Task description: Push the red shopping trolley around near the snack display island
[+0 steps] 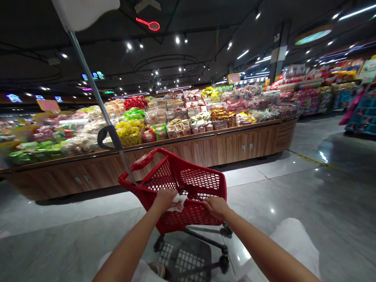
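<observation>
A red plastic shopping cart [189, 180] stands in front of me on the shiny grey floor. My left hand [164, 198] is closed on the cart's near rim with a crumpled white tissue [178, 202] under its fingers. My right hand [216, 206] grips the same rim a little to the right. A grey metal pole [95, 93] with a white sign on top rises from the cart's left corner. The basket looks empty.
A long wooden display counter [206, 148] piled with packaged snacks runs across ahead. More shelves of goods [312, 93] and a teal rack [367, 114] stand at the right. Tiled floor [301, 194] stretches to the right and left.
</observation>
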The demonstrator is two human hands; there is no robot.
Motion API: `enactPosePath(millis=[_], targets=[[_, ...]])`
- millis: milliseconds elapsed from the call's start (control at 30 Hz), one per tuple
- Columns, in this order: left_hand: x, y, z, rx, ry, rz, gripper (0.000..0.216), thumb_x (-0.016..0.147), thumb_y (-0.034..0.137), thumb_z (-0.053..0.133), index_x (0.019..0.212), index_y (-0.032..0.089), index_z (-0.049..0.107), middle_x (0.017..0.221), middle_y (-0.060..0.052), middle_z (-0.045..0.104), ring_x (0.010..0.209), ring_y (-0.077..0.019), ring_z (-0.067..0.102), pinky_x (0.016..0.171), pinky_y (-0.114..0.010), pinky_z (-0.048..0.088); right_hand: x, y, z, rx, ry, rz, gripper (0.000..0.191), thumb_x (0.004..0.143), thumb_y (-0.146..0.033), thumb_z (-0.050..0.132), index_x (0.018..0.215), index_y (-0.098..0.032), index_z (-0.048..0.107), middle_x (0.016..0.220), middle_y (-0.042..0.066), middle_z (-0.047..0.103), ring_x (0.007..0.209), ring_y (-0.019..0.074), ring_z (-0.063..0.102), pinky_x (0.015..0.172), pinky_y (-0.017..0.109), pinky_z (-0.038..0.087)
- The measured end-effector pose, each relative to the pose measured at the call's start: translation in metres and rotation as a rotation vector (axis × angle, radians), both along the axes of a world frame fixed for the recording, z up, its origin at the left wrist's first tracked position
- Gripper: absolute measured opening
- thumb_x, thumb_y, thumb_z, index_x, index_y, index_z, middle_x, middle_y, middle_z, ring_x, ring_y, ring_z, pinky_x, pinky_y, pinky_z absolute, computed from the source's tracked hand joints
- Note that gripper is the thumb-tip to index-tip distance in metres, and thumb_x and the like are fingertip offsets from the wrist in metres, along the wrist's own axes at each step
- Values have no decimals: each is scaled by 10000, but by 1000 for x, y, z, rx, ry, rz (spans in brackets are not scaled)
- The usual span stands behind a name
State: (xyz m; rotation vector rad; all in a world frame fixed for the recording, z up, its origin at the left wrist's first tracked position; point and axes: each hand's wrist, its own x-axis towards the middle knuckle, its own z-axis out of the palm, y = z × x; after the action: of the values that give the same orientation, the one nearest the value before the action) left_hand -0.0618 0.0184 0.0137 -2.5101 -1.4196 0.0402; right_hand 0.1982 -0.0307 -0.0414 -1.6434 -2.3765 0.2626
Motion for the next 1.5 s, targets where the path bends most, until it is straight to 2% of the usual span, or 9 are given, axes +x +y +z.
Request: enactPosePath(millis=[167, 300, 500, 700, 1033, 1133, 1333, 1400, 1500], targets=[[53, -27, -30, 70, -129, 92, 358, 692, 432, 735, 958, 212, 641, 1008, -91, 650, 931, -271, 590, 791, -365, 390, -27, -5, -4, 74, -15, -130, 443, 1006, -437, 240, 1034, -229, 629, 967, 72, 719, 869, 203, 663, 703, 272, 402], [60, -39, -32, 72, -180, 44, 385, 727, 502, 696, 970, 210, 639, 1017, -97, 642, 950, -282, 571, 800, -384, 382, -22, -13, -10, 98, -55, -156, 393, 1004, -425, 282, 1038, -220, 615, 949, 82, 719, 855, 198, 673, 693, 258, 416], [16, -31, -17, 77, -57, -58, 230, 851, 412, 610, 970, 218, 640, 962, -79, 657, 906, -249, 595, 773, -342, 396, -15, -14, -13, 94, -86, -140, 376, 1000, -434, 319, 1020, -211, 621, 944, 87, 717, 870, 206, 677, 705, 264, 439], [-49, -19, 11, 228, -31, 47, 299, 857, 485, 588, 889, 200, 672, 928, -103, 668, 915, -285, 602, 787, -360, 399, -21, -10, -13, 108, -91, -160, 348, 998, -429, 339, 1012, -213, 611, 940, 85, 716, 866, 218, 681, 696, 281, 441], [108, -38, -46, 154, -265, 56, 348, 965, 407, 412, 879, 206, 683, 897, -88, 675, 878, -249, 607, 722, -347, 385, -7, -3, -6, 123, -9, -69, 330, 1001, -398, 336, 1030, -250, 629, 1009, 40, 721, 929, 195, 664, 727, 261, 409], [86, -29, -34, 142, -218, -3, 328, 954, 417, 451, 901, 200, 692, 883, -94, 676, 861, -243, 607, 713, -332, 381, 5, 3, -1, 89, -33, -65, 344, 999, -414, 337, 1042, -247, 635, 1038, 48, 715, 942, 195, 657, 735, 258, 401], [-16, -9, 9, 274, -123, 63, 341, 926, 422, 498, 802, 180, 703, 813, -115, 669, 845, -256, 609, 710, -334, 364, 18, 11, 8, 48, -94, -91, 370, 1007, -419, 311, 1054, -220, 619, 1014, 61, 712, 921, 200, 655, 720, 261, 398], [-26, -7, 13, 302, -133, 106, 320, 908, 414, 515, 805, 180, 708, 815, -117, 675, 844, -267, 606, 720, -354, 354, 17, 10, 7, 57, -94, -98, 364, 1009, -413, 308, 1061, -218, 611, 1018, 65, 709, 923, 198, 654, 719, 260, 399], [-5, -10, 3, 302, -192, 190, 322, 900, 398, 502, 783, 183, 711, 816, -112, 681, 842, -276, 595, 754, -394, 340, 11, 7, 3, 92, -82, -123, 373, 1011, -420, 291, 1047, -222, 606, 1008, 66, 707, 923, 194, 653, 716, 261, 403]])
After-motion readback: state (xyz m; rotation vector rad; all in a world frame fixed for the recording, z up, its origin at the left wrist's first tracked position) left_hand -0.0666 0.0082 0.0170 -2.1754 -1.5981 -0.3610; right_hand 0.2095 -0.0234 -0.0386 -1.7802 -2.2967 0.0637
